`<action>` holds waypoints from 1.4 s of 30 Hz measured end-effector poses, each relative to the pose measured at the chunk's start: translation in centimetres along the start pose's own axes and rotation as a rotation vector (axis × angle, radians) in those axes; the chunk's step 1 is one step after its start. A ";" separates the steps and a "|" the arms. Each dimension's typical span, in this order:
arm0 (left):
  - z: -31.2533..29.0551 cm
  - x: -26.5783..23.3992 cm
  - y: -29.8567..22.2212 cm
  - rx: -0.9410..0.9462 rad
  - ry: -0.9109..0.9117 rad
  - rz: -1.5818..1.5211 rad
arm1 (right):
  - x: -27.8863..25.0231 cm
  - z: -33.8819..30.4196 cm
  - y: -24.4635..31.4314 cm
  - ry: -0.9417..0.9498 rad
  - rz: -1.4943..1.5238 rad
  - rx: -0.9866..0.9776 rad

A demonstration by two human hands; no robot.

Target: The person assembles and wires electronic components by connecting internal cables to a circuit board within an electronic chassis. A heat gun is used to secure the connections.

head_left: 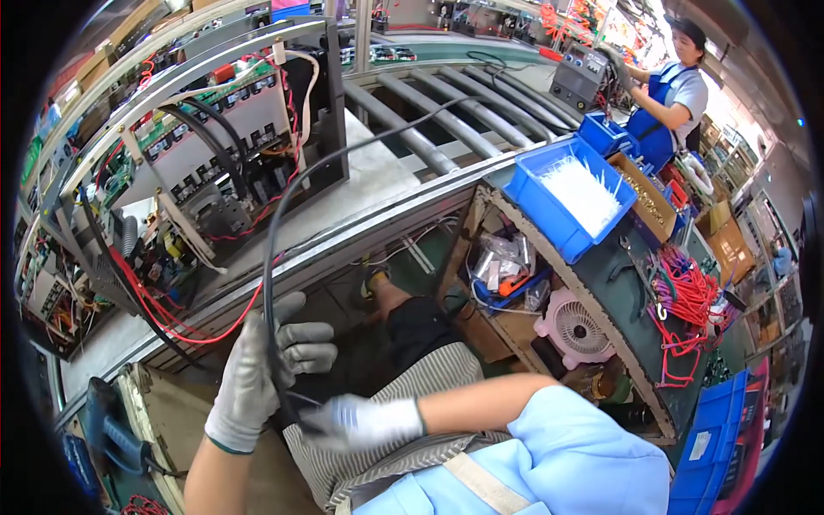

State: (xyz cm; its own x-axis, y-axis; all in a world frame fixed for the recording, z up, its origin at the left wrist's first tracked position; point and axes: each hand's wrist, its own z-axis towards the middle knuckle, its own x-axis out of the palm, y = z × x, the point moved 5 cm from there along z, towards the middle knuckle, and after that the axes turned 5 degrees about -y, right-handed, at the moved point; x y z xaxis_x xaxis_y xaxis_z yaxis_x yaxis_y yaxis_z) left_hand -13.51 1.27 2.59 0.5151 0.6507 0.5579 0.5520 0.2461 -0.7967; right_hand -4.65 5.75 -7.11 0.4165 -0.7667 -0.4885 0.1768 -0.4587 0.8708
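A long black cable (269,266) arcs down from the roller conveyor, past an opened machine, to my two gloved hands. My left hand (262,369) is loosely curled about it, the cable running between thumb and bent fingers. Lower down, in front of my striped apron, my right hand (356,421) is blurred by motion and closed on the cable's lower stretch; its fingertips are hard to make out. Red wires (210,336) hang from the machine close to my left fingertips. The machine chassis (219,146) shows circuit boards, thick black leads and a metal frame.
Metal rollers (421,129) lie beyond the bench edge. At right, a blue bin (571,197) of white strips stands near bundled red wires (687,287). A pink fan (575,328) sits on a shelf below. A co-worker (674,94) handles a grey box-shaped unit (579,77). A power tool (112,429) is at lower left.
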 end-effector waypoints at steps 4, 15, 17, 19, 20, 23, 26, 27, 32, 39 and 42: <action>0.3 2.6 -1.5 0.107 0.024 0.323 | 0.4 -3.9 -3.4 0.060 0.549 -0.358; -0.8 2.6 10.9 -0.077 0.279 0.989 | -19.1 -1.7 -2.1 -0.734 1.473 -0.169; 0.5 0.6 11.3 0.087 0.285 1.012 | -17.5 -3.6 -1.4 -0.737 1.245 -0.079; 0.8 -1.8 8.5 -0.049 0.193 0.154 | -14.7 -4.5 1.7 -0.923 0.324 -0.154; 1.8 -1.1 7.2 -0.044 0.105 0.089 | -9.9 -4.1 0.6 -0.631 1.001 0.070; 2.2 0.9 2.0 0.098 -0.140 0.075 | 2.0 -4.7 0.1 -0.529 0.569 -0.164; 1.7 1.8 -2.0 0.423 -0.084 0.089 | 5.8 -4.3 -4.6 -0.297 0.469 0.018; 1.0 3.2 -2.7 0.474 -0.068 0.131 | 4.1 -3.3 -5.9 -0.273 0.387 0.116; -0.8 4.4 -0.7 0.484 -0.270 0.380 | -5.2 -2.4 3.3 -0.441 0.712 -0.378; 0.5 3.2 -3.4 0.383 -0.095 0.070 | 8.2 -5.3 -9.9 -0.233 0.274 -0.040; 0.3 4.3 -5.8 0.485 0.021 0.119 | 7.9 -4.2 -11.1 -0.203 0.313 -0.236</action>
State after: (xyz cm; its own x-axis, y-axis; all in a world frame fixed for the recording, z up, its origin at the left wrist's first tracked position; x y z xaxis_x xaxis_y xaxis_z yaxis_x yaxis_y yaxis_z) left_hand -14.70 2.90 9.54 0.5720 0.6808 0.4575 0.1227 0.4804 -0.8684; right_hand 0.45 6.68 -20.37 0.3029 -0.9360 -0.1795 0.2784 -0.0932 0.9559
